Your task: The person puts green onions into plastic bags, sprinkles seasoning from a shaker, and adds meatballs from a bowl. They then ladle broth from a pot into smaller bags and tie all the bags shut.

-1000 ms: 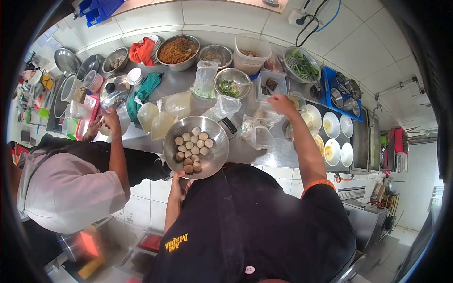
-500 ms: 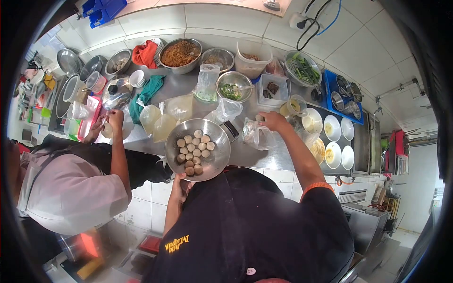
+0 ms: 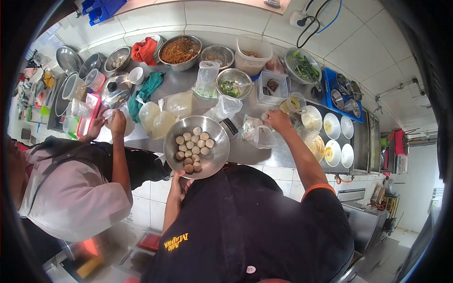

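My left hand [image 3: 178, 187] grips the near rim of a steel colander [image 3: 216, 160], tilted at the table's front edge. Several round, greyish-brown meatballs [image 3: 195, 145] lie loose in it. My right hand [image 3: 279, 121] is closed at the top of a clear plastic bag [image 3: 262, 137] on the counter. A small pale ball, which looks like a meatball [image 3: 264, 116], shows at its fingertips. The bag's contents are blurred by the plastic. A black-ended handle or block [image 3: 230, 126] sits at the colander's far right rim.
Tied bags of pale liquid [image 3: 163, 123] lie left of the colander. Behind stand a bowl of chopped greens [image 3: 231, 87] and a bowl of brown crumbly food [image 3: 180, 51]. White bowls [image 3: 331, 128] line the right. At left a co-worker's hands [image 3: 115, 123] handle something pale.
The colander has shifted slightly up and left, with a few meatballs rolling a little. My right hand has moved slightly right. The co-worker's hands have shifted slightly.
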{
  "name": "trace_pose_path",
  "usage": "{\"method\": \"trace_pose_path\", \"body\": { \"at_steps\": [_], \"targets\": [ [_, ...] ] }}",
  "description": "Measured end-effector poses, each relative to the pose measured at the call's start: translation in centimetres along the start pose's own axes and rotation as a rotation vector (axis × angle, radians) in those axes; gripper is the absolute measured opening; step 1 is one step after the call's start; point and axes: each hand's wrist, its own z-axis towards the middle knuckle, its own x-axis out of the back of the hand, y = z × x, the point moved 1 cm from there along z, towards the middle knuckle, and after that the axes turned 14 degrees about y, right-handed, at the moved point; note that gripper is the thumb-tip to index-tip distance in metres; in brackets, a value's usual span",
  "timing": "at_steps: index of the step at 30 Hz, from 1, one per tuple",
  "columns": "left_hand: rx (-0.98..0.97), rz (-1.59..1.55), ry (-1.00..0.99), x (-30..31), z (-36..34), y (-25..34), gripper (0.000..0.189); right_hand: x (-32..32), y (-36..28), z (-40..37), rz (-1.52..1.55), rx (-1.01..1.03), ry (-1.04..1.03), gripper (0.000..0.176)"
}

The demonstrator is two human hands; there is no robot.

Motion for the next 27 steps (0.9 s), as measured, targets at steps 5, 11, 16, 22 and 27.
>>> {"method": "trace_pose_path", "body": {
  "at_steps": [5, 11, 16, 22, 27],
  "targets": [
    [0.019, -0.005, 0.007, -0.3, -0.3, 0.2, 0.074, 0.4, 0.5, -1.2, -0.093, 0.084, 0.132, 0.022],
    [0.006, -0.026, -0.014, 0.4, 0.5, -0.4, 0.073, 0.1, 0.7, -2.1, -0.051, 0.080, 0.164, 0.010],
    [-0.022, 0.012, 0.000, 0.2, 0.3, -0.3, 0.076, 1.4, 0.2, -2.1, 0.087, 0.175, 0.320, 0.010],
    [0.012, 0.045, -0.022, 0.4, 0.5, -0.1, 0.075, 1.2, 1.0, 1.3, 0.168, 0.318, -0.152, 0.010],
    [-0.015, 0.071, -0.012, -0.4, -0.1, 0.4, 0.075, 1.6, 0.8, 3.2, 0.191, 0.330, -0.245, 0.011]
  ]
}}
